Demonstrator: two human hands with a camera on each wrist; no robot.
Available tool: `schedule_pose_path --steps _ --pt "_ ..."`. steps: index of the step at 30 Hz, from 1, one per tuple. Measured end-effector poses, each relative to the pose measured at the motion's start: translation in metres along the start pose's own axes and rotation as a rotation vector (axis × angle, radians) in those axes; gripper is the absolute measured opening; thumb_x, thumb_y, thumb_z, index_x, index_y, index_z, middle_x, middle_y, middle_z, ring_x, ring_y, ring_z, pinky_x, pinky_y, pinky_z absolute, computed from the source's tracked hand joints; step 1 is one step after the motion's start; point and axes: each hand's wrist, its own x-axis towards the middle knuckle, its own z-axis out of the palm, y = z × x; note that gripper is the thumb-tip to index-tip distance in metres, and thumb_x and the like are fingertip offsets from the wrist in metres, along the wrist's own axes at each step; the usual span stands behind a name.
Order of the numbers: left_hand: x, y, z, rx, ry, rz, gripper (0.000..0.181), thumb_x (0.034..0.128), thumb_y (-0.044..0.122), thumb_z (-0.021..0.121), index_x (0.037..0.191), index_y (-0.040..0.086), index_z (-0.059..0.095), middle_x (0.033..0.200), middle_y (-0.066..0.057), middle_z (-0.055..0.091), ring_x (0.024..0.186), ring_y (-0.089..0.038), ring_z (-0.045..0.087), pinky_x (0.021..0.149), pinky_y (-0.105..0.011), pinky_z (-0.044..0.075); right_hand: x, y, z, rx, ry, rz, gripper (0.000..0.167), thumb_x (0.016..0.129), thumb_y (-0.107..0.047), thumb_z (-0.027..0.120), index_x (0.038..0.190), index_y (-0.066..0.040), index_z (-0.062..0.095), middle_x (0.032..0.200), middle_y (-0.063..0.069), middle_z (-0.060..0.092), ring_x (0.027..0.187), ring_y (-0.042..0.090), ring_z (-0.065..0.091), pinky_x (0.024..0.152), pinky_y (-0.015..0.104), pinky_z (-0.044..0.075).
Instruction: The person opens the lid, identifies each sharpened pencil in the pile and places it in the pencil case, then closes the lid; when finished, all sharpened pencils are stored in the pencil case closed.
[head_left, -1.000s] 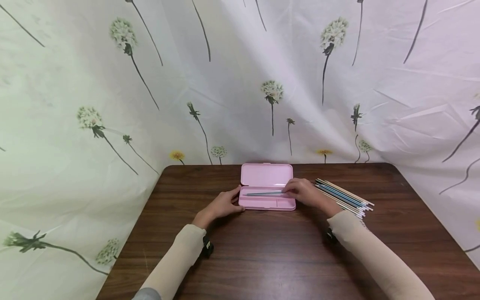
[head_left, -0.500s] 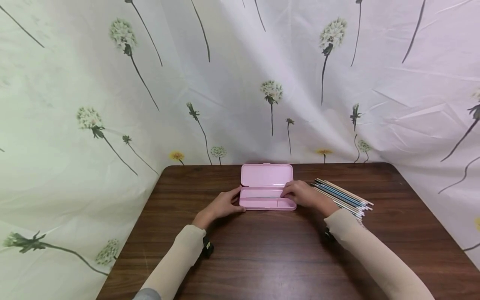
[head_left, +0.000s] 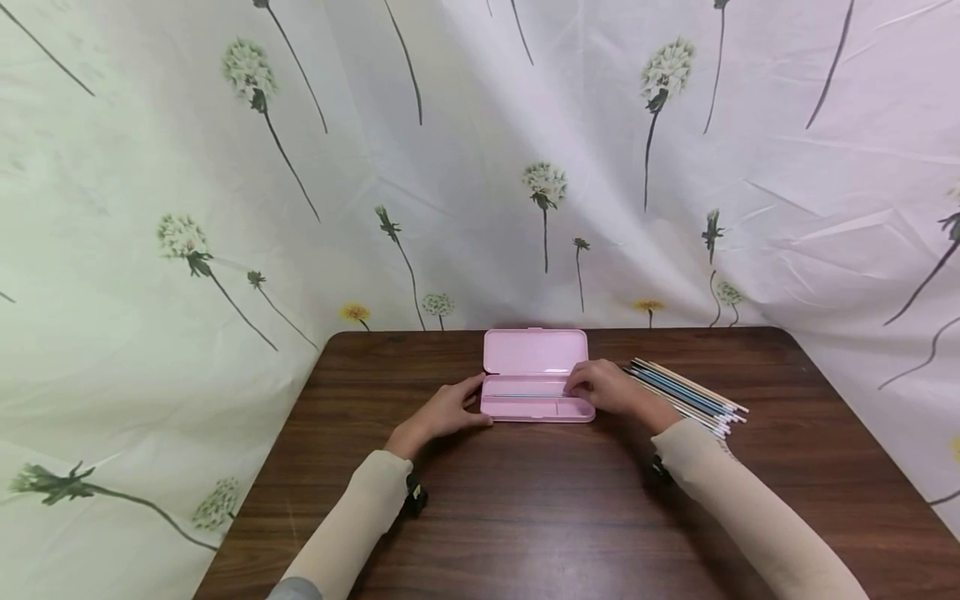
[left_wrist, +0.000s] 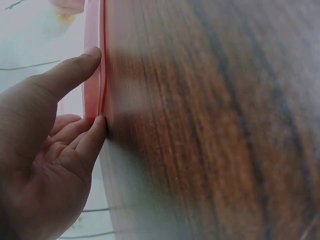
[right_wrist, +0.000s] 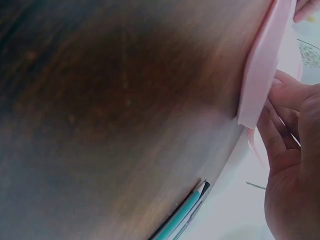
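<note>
The pink case [head_left: 536, 352] lies with its lid raised at the table's back. My left hand [head_left: 438, 410] holds its left end, thumb at the front corner and fingers at the side; the left wrist view shows the thumb of that hand [left_wrist: 45, 145] against the pink wall [left_wrist: 91, 95]. A thin blue pencil [head_left: 525, 395] lies along the divider in the rear compartment. My right hand [head_left: 609, 387] has its curled fingertips inside the right end, at the pencil's right end. In the right wrist view, the hand [right_wrist: 295, 145] reaches over the case wall [right_wrist: 260, 75]; its fingertips are partly hidden.
Several blue, white and light-coloured pencils [head_left: 693, 395] lie slanted on the brown table [head_left: 525, 517], right of the case and beside my right forearm. A pencil tip [right_wrist: 192, 202] shows low in the right wrist view. A flowered cloth [head_left: 480, 167] hangs behind the table.
The blue pencil has gone from above the rear compartment down along its divider, and my right hand has moved slightly down with it. My left hand has stayed at the case's left end.
</note>
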Motion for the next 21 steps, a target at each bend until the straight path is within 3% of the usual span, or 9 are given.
schedule_pose_path --steps 10,21 --pt "0.001 -0.002 0.001 -0.015 0.0 0.004 0.092 0.0935 0.023 0.085 0.167 0.003 0.033 0.173 -0.017 0.034 0.152 -0.031 0.049 0.121 -0.043 0.046 -0.004 0.011 -0.027 -0.016 0.188 -0.115 0.018 0.087 0.01 0.077 0.096 -0.004 0.083 0.096 0.004 0.079 0.084 0.015 0.071 0.074 0.037 0.061" --pt "0.0 -0.001 0.003 0.014 0.001 0.039 0.092 0.0951 0.023 0.083 0.167 0.002 0.03 0.173 -0.02 0.032 0.154 -0.034 0.045 0.121 -0.046 0.045 -0.029 0.02 -0.072 -0.039 0.203 0.003 0.019 0.092 0.003 0.077 0.103 -0.012 0.084 0.102 0.001 0.08 0.089 0.017 0.074 0.077 0.041 0.062"
